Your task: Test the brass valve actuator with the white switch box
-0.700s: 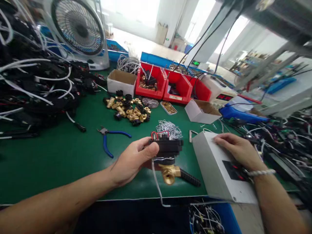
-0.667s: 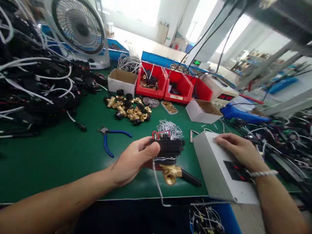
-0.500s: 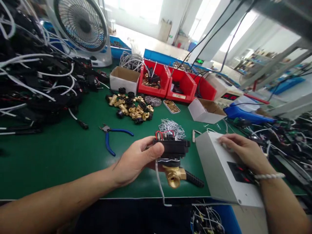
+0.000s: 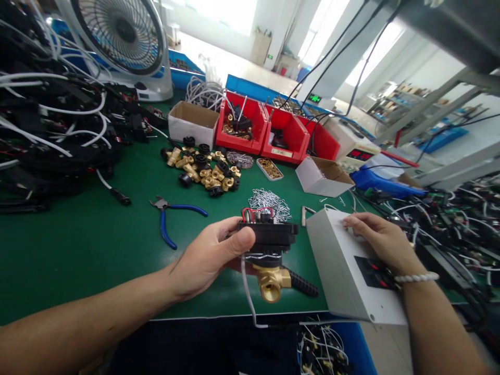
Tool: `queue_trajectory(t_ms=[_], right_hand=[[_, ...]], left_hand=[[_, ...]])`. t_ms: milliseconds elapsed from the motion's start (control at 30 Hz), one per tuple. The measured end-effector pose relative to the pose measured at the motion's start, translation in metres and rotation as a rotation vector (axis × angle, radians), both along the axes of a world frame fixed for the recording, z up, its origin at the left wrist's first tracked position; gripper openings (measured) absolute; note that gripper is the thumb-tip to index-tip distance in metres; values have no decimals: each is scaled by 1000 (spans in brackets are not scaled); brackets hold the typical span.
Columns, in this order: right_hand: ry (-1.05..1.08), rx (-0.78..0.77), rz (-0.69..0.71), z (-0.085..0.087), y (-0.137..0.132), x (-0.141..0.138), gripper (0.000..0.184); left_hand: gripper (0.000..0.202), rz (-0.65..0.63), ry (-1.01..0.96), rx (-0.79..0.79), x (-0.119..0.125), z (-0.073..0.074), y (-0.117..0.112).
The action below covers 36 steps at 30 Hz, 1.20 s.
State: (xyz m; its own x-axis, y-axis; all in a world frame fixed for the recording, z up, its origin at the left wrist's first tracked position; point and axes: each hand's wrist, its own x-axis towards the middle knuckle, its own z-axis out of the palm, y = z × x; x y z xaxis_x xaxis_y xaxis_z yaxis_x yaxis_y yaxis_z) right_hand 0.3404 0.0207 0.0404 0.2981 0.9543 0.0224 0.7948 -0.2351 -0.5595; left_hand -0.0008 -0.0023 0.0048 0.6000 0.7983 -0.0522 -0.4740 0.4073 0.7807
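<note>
My left hand (image 4: 209,255) grips a valve unit: a black actuator box (image 4: 269,235) with red wires on top and a brass valve body (image 4: 271,280) below, held just above the green mat near the front edge. A white cable (image 4: 247,297) hangs from it over the edge. My right hand (image 4: 380,239) rests flat on top of a grey metal box (image 4: 344,265) with red switches, right of the valve unit.
Blue-handled pliers (image 4: 172,214) lie left of my left hand. Brass fittings (image 4: 203,172), a heap of wire clips (image 4: 269,200), red bins (image 4: 269,133), cardboard boxes (image 4: 191,122) and a fan (image 4: 121,36) stand behind. Black cabled units (image 4: 50,135) pile at the left; wiring clutters the right.
Both hands keep their hold and place; only the camera view has shifted slightly.
</note>
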Motion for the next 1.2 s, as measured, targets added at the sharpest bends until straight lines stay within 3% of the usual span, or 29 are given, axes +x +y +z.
queue_trajectory(t_ms=[1200], right_hand=[[-78,47,81,1,-1,1,46]], left_hand=[[72,4,47,-4,-2,1,-3]])
